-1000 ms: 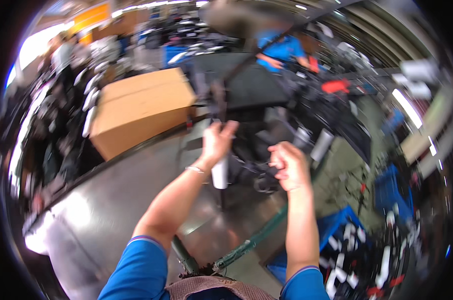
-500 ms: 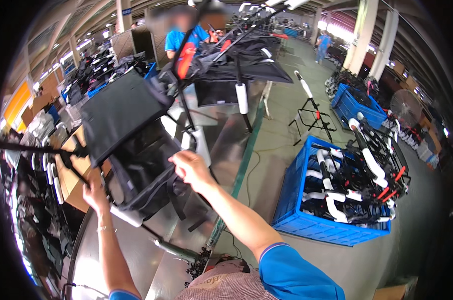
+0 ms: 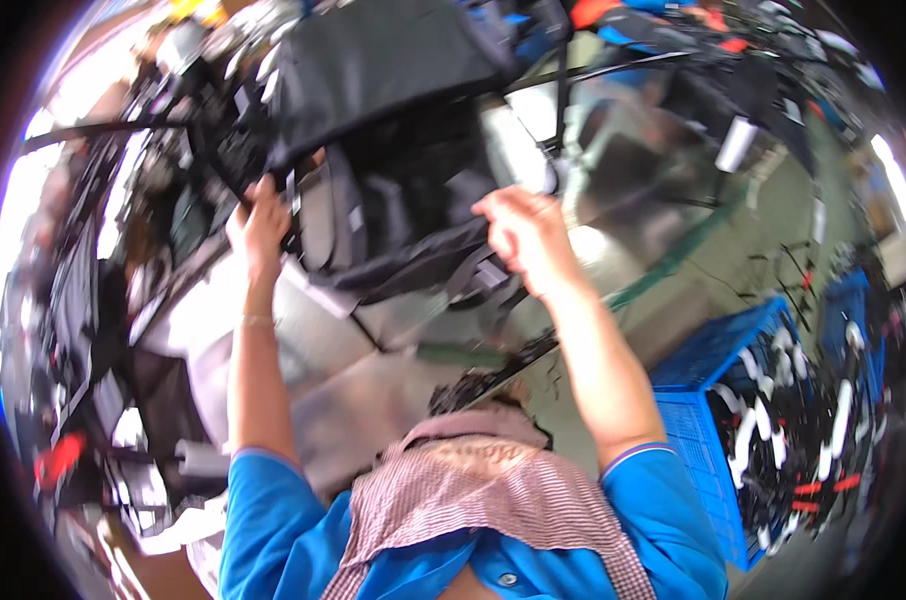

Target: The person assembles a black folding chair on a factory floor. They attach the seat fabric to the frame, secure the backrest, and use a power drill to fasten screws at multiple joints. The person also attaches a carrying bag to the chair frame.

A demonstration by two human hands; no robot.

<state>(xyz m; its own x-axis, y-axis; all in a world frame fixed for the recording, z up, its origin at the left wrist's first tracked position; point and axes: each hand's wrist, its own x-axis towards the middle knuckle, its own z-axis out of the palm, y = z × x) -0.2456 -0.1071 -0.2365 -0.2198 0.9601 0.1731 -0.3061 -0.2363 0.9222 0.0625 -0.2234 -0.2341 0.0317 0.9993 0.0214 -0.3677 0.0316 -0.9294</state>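
Observation:
A black stroller point(image 3: 388, 70) with a fabric seat and dark frame tubes stands in front of me on a shiny metal table point(image 3: 358, 405). My left hand point(image 3: 260, 228) is closed around a dark frame tube at the stroller's left side. At the right side of the seat, my right hand point(image 3: 529, 238) is closed in a pinch. Whatever lies between its fingertips is too blurred to make out. Loose black straps hang from the seat's front edge, near my right wrist.
On the right, a blue crate point(image 3: 688, 440) holds several frame parts with white-wrapped tubes. Black fabric pieces point(image 3: 93, 290) hang along the left. Another dark frame with a white-wrapped leg point(image 3: 736, 145) stands farther along the table.
The view has tilted down and turned left, so the stroller appears higher and the other people are out of sight. Both hands keep about the same places at the stroller's sides.

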